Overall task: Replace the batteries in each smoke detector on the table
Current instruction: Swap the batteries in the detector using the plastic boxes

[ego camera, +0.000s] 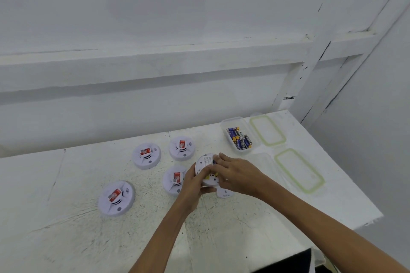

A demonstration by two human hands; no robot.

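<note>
Grips the turned-over smoke detector from the near side with left hand; curls right hand onto its far edge. Has the battery box beyond, nearer that hand.

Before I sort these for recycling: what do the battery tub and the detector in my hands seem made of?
Battery tub: clear glossy plastic, seemingly; the batteries show through its wall. Held detector: white matt plastic, probably; smooth moulded shell.

Table bears four smoke detectors; battery tub; two green-rimmed lids; perhaps another tub.
</note>
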